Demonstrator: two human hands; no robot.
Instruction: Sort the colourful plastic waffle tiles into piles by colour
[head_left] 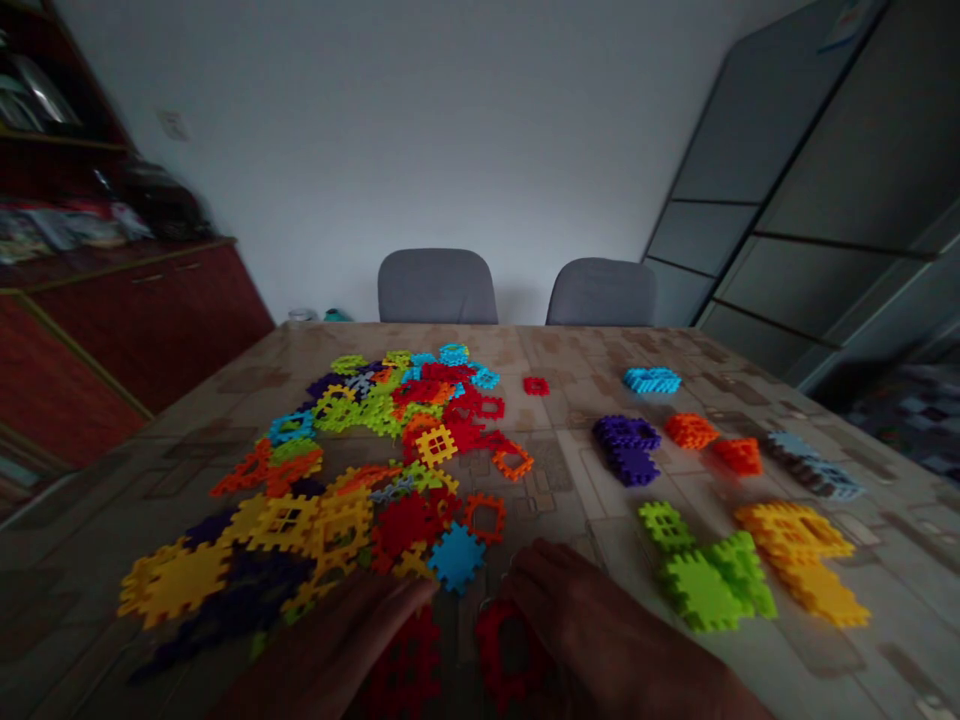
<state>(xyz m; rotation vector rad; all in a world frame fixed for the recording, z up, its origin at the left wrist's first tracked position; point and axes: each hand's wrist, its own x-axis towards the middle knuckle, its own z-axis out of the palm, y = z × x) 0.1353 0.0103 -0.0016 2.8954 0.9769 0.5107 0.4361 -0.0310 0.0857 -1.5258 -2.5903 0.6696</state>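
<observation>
My left hand (337,645) reaches in from the bottom with its fingers stretched out beside a red window-shaped building block (411,665). I cannot tell if they touch. Lower centre, my right hand (592,620) has its fingers bent over the edge of a red square-frame block (491,650); its thumb is hidden. Just ahead of the hands lie a blue toothed block (457,556), an orange frame block (486,518) and a solid red block (401,525). Yellow blocks (187,580) and dark purple blocks (255,590) lie left of my left hand.
A mixed heap of blocks (375,410) spreads over the table's (570,350) left half. On the right are colour groups: green (705,585), yellow (802,550), purple (630,445), orange (690,430), grey (814,465) and blue (652,380). Two grey chairs (437,285) stand behind.
</observation>
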